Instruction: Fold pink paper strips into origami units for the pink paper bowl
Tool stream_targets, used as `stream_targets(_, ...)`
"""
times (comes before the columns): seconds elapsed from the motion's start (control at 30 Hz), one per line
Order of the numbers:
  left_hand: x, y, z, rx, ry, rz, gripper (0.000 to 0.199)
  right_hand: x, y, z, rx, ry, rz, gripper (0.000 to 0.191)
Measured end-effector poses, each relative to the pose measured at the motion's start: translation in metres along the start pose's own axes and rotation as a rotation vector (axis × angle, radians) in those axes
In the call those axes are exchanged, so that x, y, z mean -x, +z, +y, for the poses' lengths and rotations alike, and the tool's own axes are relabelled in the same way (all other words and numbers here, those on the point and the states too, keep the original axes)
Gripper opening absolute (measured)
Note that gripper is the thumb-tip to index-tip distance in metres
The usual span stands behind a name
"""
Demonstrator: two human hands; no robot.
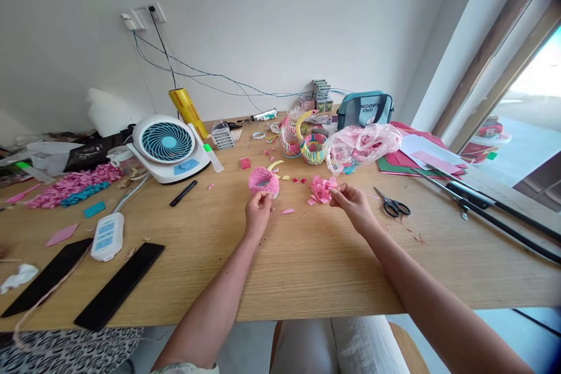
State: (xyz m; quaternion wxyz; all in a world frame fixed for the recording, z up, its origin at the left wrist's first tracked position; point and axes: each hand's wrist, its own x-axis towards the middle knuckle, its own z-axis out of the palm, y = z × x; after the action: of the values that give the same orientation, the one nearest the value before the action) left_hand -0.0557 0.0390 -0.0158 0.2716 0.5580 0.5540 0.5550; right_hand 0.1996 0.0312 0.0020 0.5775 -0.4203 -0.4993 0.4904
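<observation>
Hands point(258, 210) at pink basket point(258, 178), pink pieces point(322, 189); table edge nearer body.

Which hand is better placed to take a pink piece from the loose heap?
Right, I'd judge. The right hand has its fingertips at the edge of the pink heap, while the left hand is farther off, by the pink folded-paper basket.

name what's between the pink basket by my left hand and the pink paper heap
Red scraps, a pink sliver and yellow pieces, in the head view.
</observation>
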Motion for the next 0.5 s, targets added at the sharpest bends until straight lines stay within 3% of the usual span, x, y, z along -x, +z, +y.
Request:
stream_targets(0.17,0.004,0.005,-0.005,-0.349,0.187,-0.179,0.010,0.005,0.016,0.008,0.038,0.039,-0.123,0.045)
stream_targets(0.27,0.009,0.010,-0.009,-0.577,0.294,-0.252,0.016,0.008,0.022,0.012,0.048,0.022,-0.183,0.044)
stream_targets(0.4,0.011,0.014,-0.014,-0.636,0.294,-0.285,0.022,0.007,0.024,0.019,0.060,0.013,-0.223,0.045)
stream_targets(0.5,0.010,0.016,-0.013,-0.552,0.264,-0.326,0.020,0.007,0.025,0.026,0.088,-0.008,-0.252,0.045)
